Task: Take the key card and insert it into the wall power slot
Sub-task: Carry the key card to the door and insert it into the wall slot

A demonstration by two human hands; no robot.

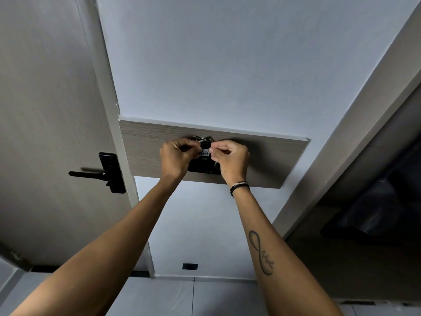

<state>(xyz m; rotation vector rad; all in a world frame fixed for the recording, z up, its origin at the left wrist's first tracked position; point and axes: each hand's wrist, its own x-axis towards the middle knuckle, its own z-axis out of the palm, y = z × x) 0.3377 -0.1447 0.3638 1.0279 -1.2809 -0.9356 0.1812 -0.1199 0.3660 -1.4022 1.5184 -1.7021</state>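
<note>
A black wall power slot [203, 166] is mounted on a wood-grain panel [268, 156] on the white wall. A dark key card [204, 152] with a white label and a metal key ring [200, 139] at its top stands at the slot. My left hand [176, 157] pinches the card's left edge. My right hand [230, 158] pinches its right edge. Both hands cover most of the slot and the card's lower end, so how deep it sits is hidden.
A grey door [50, 133] with a black lever handle [91, 174] and lock plate stands to the left. A dark opening with a wooden frame [364, 201] lies to the right. A black wall socket [190, 266] sits low near the tiled floor.
</note>
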